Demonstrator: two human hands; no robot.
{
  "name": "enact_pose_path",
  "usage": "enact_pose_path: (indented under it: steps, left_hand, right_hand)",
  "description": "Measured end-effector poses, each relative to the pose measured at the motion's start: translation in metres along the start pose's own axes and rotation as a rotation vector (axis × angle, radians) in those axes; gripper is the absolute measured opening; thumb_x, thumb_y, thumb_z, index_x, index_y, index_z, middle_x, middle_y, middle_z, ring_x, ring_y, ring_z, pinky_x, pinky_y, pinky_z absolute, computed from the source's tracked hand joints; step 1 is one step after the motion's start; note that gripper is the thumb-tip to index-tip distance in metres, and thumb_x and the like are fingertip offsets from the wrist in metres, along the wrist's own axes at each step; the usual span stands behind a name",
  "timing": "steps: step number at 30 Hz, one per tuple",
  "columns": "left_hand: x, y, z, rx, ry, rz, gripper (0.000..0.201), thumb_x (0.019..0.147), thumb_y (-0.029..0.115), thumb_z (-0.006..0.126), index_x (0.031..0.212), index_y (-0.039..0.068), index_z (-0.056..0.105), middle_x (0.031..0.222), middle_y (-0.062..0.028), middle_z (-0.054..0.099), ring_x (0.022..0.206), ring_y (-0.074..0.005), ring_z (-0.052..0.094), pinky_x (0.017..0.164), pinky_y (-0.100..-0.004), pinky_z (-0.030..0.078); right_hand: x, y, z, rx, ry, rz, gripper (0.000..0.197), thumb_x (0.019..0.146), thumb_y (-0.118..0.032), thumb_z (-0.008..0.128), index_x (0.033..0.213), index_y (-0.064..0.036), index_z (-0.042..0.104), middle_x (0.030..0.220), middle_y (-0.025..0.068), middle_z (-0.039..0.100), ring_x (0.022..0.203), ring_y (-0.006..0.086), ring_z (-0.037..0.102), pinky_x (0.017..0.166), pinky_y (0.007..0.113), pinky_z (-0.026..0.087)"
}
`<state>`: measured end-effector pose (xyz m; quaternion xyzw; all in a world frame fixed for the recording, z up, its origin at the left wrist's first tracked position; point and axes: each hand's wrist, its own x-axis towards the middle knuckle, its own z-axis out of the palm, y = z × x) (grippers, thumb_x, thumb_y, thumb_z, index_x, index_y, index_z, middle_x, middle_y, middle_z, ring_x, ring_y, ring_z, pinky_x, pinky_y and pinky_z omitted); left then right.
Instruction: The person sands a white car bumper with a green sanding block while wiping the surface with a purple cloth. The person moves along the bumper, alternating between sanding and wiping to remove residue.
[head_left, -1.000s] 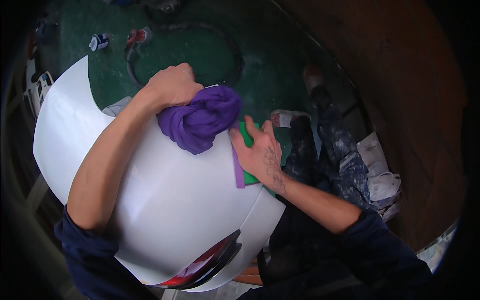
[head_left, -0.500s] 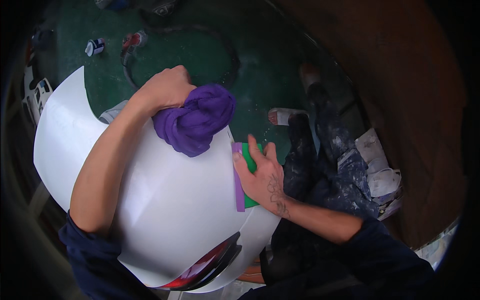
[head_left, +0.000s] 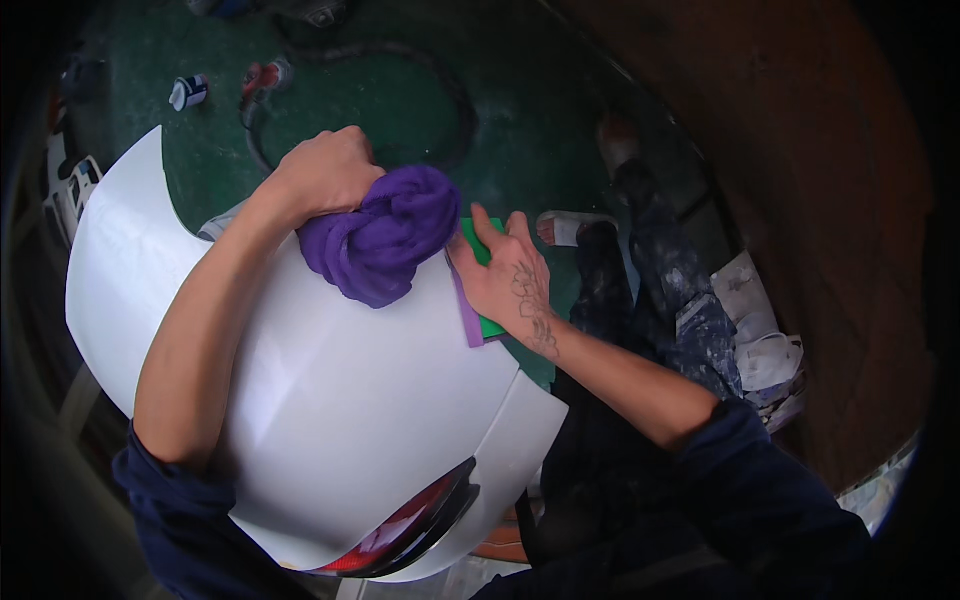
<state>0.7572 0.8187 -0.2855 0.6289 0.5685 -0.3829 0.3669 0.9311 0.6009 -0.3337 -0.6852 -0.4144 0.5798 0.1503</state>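
My left hand (head_left: pixel 333 170) is closed on a bunched purple cloth (head_left: pixel 382 240), which rests against the far edge of a glossy white car body panel (head_left: pixel 330 370). In my right hand (head_left: pixel 505 275) is a flat sanding block, green with a purple layer (head_left: pixel 470 320). My fingers spread over its top while the thumb lies along the side near the cloth. The block sits at the panel's right edge, just right of the cloth. A red and black tail light (head_left: pixel 405 522) is set into the near end of the panel.
Below the panel is a green floor (head_left: pixel 390 110) with a small can (head_left: pixel 188 92), a red-ended tool (head_left: pixel 265 77) and a dark looped hose (head_left: pixel 462 110). At right are a person's legs in spattered dark trousers (head_left: pixel 655 260), beside white crumpled material (head_left: pixel 770 358) and a brown surface (head_left: pixel 840 250).
My right hand has slid the sanding block away from me along the panel's edge, up close to the cloth. My left hand and the cloth have shifted only slightly left.
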Motion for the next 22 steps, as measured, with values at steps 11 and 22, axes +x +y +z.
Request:
enact_pose_path:
  steps: [11,22]
  left_hand:
    - [0.005,0.002,0.0,0.018,-0.009,0.014,0.063,0.078,0.053,0.076,0.094,-0.008,0.079,0.101,-0.0337,0.077,0.102,-0.0523,0.076,0.091,-0.0521,0.061]
    - [0.005,0.003,-0.003,0.056,-0.035,0.003,0.061,0.08,0.051,0.074,0.095,-0.007,0.079,0.101,-0.0343,0.077,0.102,-0.0521,0.076,0.092,-0.052,0.061]
  right_hand:
    - [-0.008,0.003,-0.017,0.098,-0.081,-0.32,0.061,0.103,-0.026,0.072,0.159,-0.0043,0.059,0.121,0.021,0.053,0.113,0.0404,0.063,0.097,0.047,0.056]
    - [0.043,0.019,0.0,0.229,-0.125,-0.476,0.05,0.102,-0.025,0.071,0.148,-0.0067,0.069,0.135,0.0222,0.055,0.131,0.0403,0.058,0.106,0.048,0.052]
